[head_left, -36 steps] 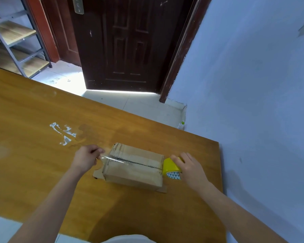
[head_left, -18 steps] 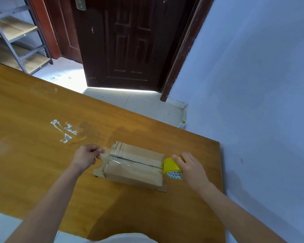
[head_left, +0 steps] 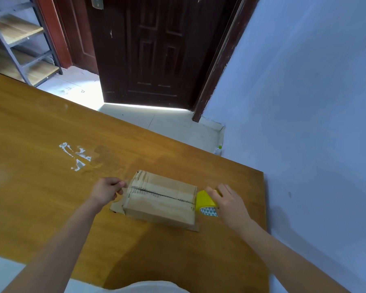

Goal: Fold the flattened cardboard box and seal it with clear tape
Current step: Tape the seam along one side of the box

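A folded brown cardboard box (head_left: 161, 199) stands on the wooden table (head_left: 40, 166), its top flaps meeting along a dark seam. Clear tape lies along that seam. My left hand (head_left: 106, 190) is at the box's left end, fingers curled, pinching the tape's end against the box. My right hand (head_left: 228, 203) is at the right end and grips a yellow tape roll (head_left: 205, 201) with a blue triangle pattern inside. Lower flaps stick out from under the box at both ends.
White tape scraps (head_left: 76, 155) stick to the table left of the box. The table's right edge runs close to the pale blue wall (head_left: 304, 123). A dark door (head_left: 152, 49) and a metal shelf (head_left: 19, 45) stand beyond the table. A small bottle (head_left: 218, 150) sits on the floor.
The stretched tape has come down onto the box's seam. My left hand moved slightly right, up to the box's left end. My right hand stays with the roll.
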Tool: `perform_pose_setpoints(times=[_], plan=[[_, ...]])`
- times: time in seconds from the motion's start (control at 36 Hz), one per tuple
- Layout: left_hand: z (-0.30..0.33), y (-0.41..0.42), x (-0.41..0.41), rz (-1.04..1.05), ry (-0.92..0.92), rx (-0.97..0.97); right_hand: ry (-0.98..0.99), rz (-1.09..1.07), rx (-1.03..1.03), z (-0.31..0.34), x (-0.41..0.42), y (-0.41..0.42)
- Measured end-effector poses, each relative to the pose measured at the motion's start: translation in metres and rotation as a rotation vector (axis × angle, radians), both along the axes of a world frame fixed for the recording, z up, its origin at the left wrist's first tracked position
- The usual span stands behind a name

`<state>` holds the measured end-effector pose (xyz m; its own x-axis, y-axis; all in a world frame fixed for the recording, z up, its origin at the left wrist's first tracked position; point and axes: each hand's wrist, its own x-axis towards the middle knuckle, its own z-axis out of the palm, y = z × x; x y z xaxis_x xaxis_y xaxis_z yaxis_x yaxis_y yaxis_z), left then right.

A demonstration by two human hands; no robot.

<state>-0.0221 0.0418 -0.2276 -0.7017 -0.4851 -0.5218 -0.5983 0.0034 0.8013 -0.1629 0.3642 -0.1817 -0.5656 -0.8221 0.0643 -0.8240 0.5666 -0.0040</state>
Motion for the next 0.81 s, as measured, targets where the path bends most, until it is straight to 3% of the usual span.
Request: perform_pose_setpoints(times=[0.39, 0.81], plan=[[-0.008, 0.008, 0.002, 0.081, 0.000, 0.057, -0.023, -0.011, 0.003, -0.001, 0.002, 0.001], [-0.008, 0.022, -0.010, 0.148, -0.153, 0.027, -0.033, -0.032, -0.021, -0.003, 0.002, 0.001]])
